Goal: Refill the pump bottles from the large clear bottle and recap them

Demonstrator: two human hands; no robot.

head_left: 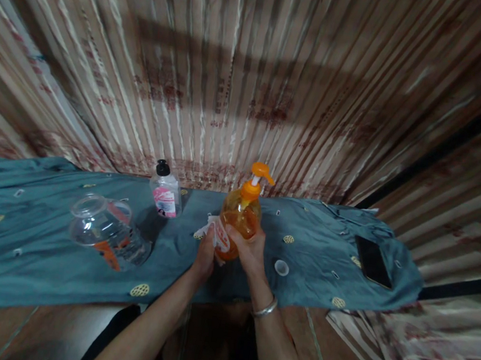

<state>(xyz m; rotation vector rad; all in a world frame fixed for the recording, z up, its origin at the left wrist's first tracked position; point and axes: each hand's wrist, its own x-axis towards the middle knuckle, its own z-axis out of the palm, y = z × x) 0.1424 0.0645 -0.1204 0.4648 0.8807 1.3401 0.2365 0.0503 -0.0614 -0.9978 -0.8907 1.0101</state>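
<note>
An orange pump bottle (241,210) stands upright near the middle of the cloth-covered table, its orange pump head pointing right. My right hand (251,247) is wrapped round its right side, thumb across the front. At the bottle's lower left, my left hand (206,252) grips a white and red piece (221,236), a label or wrapper, against the bottle; its fingers are partly hidden. A clear bottle with a black cap and pink label (165,198) stands to the left. Farther left is a large clear jar (108,234) with orange markings.
A small white round cap (281,267) lies right of my right hand. A dark phone (373,261) rests near the right end of the teal cloth (179,276). Behind the table hangs a striped curtain (233,87). The table's near edge runs below my wrists.
</note>
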